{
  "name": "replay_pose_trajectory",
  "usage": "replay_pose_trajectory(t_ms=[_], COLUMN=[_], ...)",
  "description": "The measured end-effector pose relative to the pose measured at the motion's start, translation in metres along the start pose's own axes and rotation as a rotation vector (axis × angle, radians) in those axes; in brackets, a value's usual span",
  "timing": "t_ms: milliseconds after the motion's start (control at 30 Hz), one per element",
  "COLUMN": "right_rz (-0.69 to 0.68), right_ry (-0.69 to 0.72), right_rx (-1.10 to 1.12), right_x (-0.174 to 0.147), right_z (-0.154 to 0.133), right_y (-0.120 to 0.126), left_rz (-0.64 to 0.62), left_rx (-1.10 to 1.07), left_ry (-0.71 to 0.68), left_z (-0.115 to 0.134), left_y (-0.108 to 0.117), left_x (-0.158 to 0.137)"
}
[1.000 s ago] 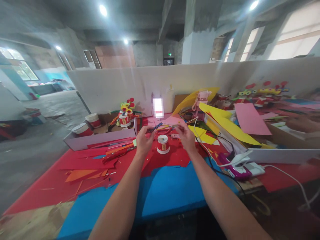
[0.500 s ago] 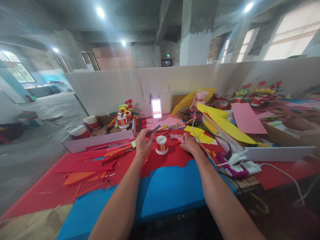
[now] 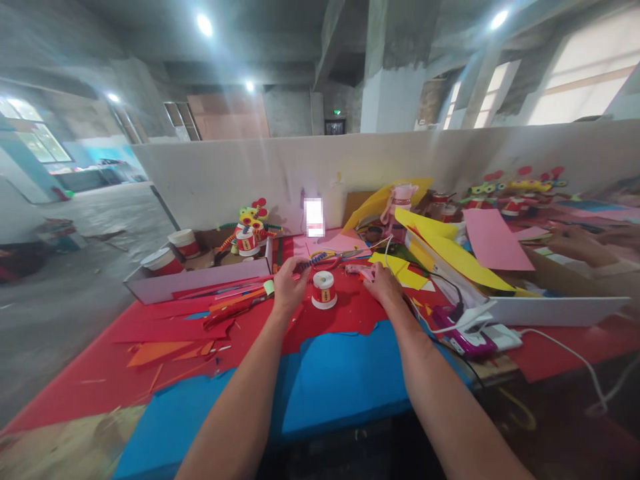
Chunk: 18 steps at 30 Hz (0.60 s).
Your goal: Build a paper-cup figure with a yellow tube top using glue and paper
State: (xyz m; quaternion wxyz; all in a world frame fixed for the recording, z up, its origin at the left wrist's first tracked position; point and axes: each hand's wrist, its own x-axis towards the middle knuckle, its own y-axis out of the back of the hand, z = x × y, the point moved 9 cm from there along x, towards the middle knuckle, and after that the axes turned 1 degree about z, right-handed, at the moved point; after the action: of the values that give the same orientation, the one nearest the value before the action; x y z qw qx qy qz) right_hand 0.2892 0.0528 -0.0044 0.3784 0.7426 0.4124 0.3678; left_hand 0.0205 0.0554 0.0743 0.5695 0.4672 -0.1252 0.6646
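Observation:
My left hand (image 3: 290, 285) is closed around one end of a dark blue folded paper strip (image 3: 315, 259), which sticks out toward the upper right. In my right hand (image 3: 384, 283) is a pink hot glue gun (image 3: 359, 270), its nozzle pointing left. Between the two hands an upside-down paper cup (image 3: 325, 292), white with a red and gold band, stands on the red sheet. Just behind the cup lie pliers or scissors with orange handles (image 3: 334, 259); I cannot tell which.
A finished cup figure (image 3: 249, 233) and paper cups (image 3: 163, 262) occupy the left box. Paper strips (image 3: 240, 303) lie left. Yellow sheets (image 3: 440, 247), a purple power strip (image 3: 465, 333) and a white cable (image 3: 425, 323) are at right. A co-worker's hand (image 3: 590, 247) shows far right.
The paper strip in my left hand has tipped lower, closer to level. My right hand with the glue gun has shifted slightly to the right. The cup stays in place.

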Motion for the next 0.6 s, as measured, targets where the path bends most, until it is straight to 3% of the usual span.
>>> replay_pose_trajectory(t_ms=[67,167,233,333,433,600], right_rz=[0.199,0.442,0.406,0.266,0.230,0.234], right_ry=[0.085,0.379,0.609,0.861,0.916,0.895], right_rx=[0.117,0.358,0.428,0.375,0.307,0.292], right_x=[-0.006,-0.029,-0.047,-0.071,-0.080,-0.074], right_z=[-0.012,-0.049,-0.080,-0.120,-0.135,-0.129], right_y=[0.024,0.059,0.064,0.051,0.040,0.035], left_rz=[-0.014,-0.083,-0.163,-0.269,-0.281,-0.248], left_rx=[-0.023,0.013,0.064,0.136,0.158,0.103], left_ry=[0.005,-0.069,-0.161,-0.259,-0.279,-0.259], left_z=[0.002,0.013,0.024,0.037,0.040,0.038], left_y=[-0.002,-0.009,-0.018,-0.030,-0.035,-0.039], left_x=[0.000,-0.002,-0.005,-0.010,-0.013,-0.017])
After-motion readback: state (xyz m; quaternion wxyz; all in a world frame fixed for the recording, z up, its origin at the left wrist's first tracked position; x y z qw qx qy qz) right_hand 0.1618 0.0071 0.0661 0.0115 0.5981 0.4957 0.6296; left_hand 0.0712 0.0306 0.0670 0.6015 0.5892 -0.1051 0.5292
